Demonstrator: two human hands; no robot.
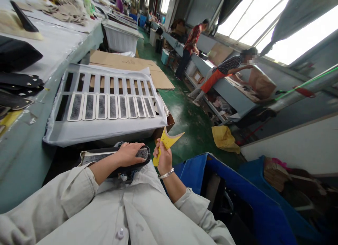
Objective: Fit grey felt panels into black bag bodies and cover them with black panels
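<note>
My left hand (129, 154) lies across the top of a black bag-like piece (105, 155) on my lap, fingers stretched out and thumb apart from them. The piece has a grey fuzzy strip and an off-white edge; its underside is mostly hidden. In my right hand (164, 158) is a yellow scraper-like tool (169, 140) with a curved notch at its wide end, held upright by its narrow handle. Beyond both hands, a row of grey panels with off-white borders (101, 106) lies on a white slotted rack (111, 127).
At my left runs a workbench (66, 49) bearing black pieces (18, 84). Flattened cardboard (126, 65) lies behind the rack. A blue bin (195, 171) with dark items stands close at my right, a yellow sack (224, 139) on the green floor. Two people work at the far bench (219, 84).
</note>
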